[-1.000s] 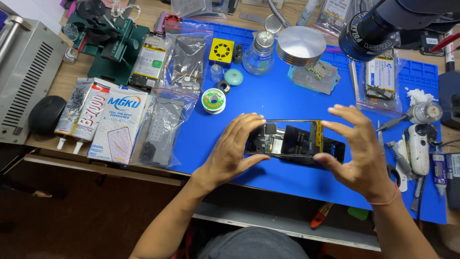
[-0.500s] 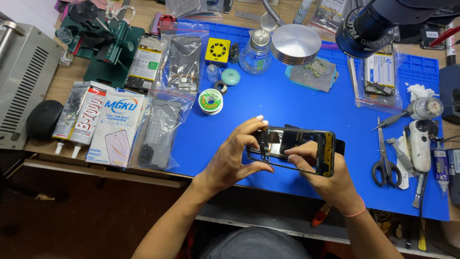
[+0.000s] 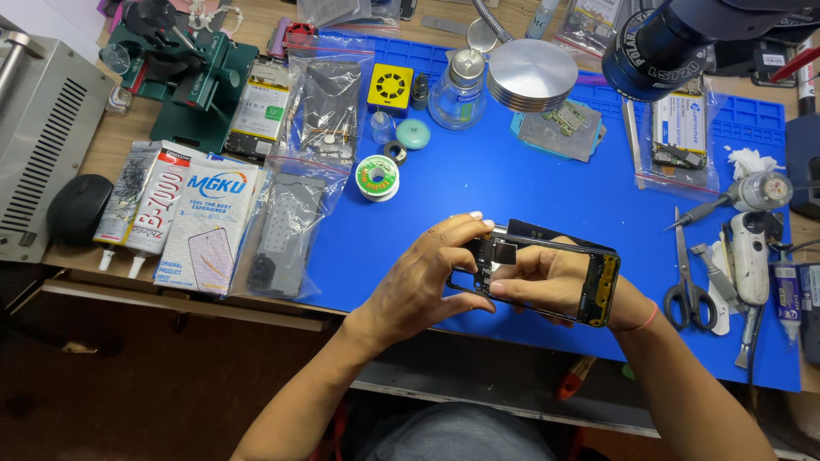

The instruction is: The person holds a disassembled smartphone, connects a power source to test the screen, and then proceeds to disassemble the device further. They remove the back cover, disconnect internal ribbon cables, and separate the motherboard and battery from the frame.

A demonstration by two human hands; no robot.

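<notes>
Both hands grip the opened black smartphone frame [image 3: 547, 273] over the blue silicone mat [image 3: 512, 188]: left hand [image 3: 427, 277] steadies it, right-hand fingers [image 3: 521, 277] press inside; probably seating a part, needs gentle pressure.

An opened black smartphone [image 3: 547, 273], back cover off with its inner frame and small parts exposed, is held level and lengthwise above a blue mat, toward six o'clock.

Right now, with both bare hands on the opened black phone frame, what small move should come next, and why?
Probably press the left hand thumb down on the small part near the frame's top end. The right hand already cradles the opened black phone frame from below, above the blue work mat, and the left fingertips pinch that end.
</notes>
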